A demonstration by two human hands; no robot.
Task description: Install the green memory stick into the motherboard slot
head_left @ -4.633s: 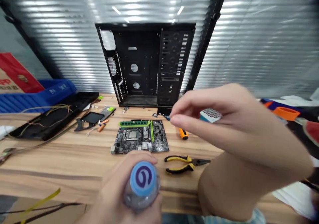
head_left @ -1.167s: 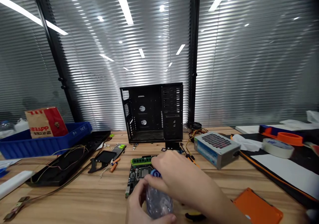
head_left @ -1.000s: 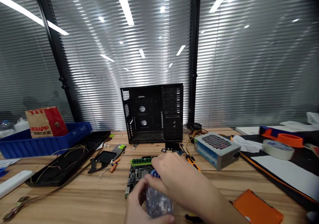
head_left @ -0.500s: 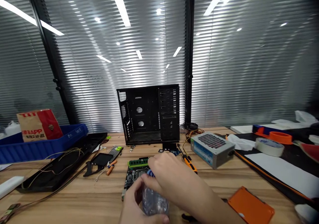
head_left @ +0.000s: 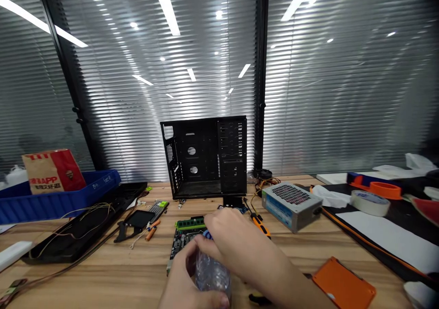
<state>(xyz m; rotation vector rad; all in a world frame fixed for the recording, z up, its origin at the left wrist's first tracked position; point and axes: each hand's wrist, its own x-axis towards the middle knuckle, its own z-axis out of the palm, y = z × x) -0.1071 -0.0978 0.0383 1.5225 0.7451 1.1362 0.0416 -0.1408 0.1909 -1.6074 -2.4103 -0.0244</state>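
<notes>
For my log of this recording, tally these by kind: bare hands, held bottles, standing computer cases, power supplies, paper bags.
Bare hands: 2, left hand and right hand
Held bottle: 1
Standing computer case: 1
Power supply: 1
Paper bag: 1
Total: 6

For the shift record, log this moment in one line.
left hand: around bottle | right hand: on blue cap | motherboard: beyond bottle, partly hidden

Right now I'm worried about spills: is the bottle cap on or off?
On, apparently: the blue cap shows atop the bottle, under the right hand. Whether it's loosened, I cannot tell.
</notes>
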